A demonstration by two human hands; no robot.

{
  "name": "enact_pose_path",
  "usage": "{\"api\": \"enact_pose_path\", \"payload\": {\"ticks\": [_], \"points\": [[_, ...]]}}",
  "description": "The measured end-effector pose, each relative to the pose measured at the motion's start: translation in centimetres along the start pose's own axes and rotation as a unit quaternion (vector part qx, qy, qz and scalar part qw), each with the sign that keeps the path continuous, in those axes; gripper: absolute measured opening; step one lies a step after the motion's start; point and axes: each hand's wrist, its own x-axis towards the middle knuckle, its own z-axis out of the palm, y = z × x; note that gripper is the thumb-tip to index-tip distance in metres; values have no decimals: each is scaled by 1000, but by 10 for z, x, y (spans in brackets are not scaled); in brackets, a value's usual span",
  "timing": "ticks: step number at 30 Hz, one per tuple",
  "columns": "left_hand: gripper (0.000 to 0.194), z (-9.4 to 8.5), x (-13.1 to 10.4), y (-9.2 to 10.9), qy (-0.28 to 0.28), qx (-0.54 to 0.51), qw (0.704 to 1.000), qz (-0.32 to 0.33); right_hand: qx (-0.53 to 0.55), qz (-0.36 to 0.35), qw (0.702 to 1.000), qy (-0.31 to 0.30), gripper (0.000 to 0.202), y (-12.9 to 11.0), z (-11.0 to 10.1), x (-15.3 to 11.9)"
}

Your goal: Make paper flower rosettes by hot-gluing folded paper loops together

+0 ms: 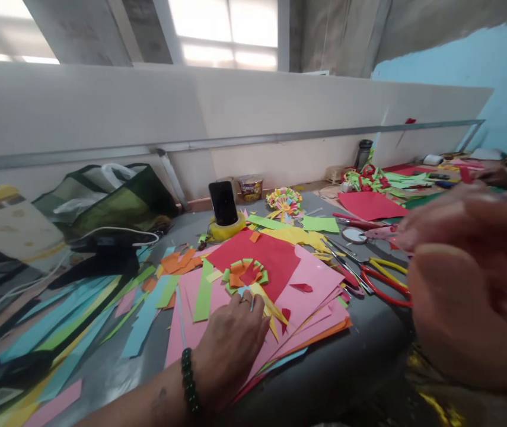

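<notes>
On a stack of pink paper sheets [315,273] lies a small paper flower [239,276] with orange and green looped petals. My left hand [233,338], with a ring and a dark bead bracelet, is closed with its fingertips at the flower's near edge. Pointed yellow paper strips [268,302] lie beside those fingers. A red sheet [235,252] is under the flower. Close to the camera and blurred, my right hand [471,290] is raised at the right, thumb and fingers pressed together. What it pinches, if anything, I cannot make out.
Red-and-yellow-handled scissors [384,281] lie right of the stack. Behind it are a phone [223,203] on a yellow tape roll [228,228], a cup [251,187] and a finished paper flower [284,200]. Coloured strips [75,314] cover the left. Another person's hand [497,177] is far right.
</notes>
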Motion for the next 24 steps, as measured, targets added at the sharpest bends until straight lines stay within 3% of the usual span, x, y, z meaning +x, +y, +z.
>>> {"api": "enact_pose_path", "payload": {"ticks": [3, 6, 10, 13, 15, 19, 21, 24], "points": [[35, -5, 1, 0, -9, -38, 999, -22, -83, 60, 994, -24, 10, -10, -16, -12], [32, -8, 2, -1, -14, -57, 997, -52, -98, 91, 991, -19, 13, -4, -11, -15], [30, -9, 1, -1, -13, -59, 996, -72, 2, 13, 1000, 13, 25, 20, 9, -11], [29, -8, -1, 1, -6, -54, 996, -73, 35, -25, 997, 65, 19, 22, 24, -10], [29, -6, -1, 2, 7, -53, 997, -61, 62, -30, 998, 14, 12, 17, 34, -9], [30, -2, -1, 2, 23, -47, 998, -43, 85, -74, 979, -169, 41, 17, 67, 1], [31, 0, 0, 2, 26, -44, 998, -46, 81, -52, 981, -168, 53, 30, 93, 4], [29, 2, 1, 2, 31, -33, 999, -28, 110, 73, 981, -140, 61, 65, 131, 0]]}}
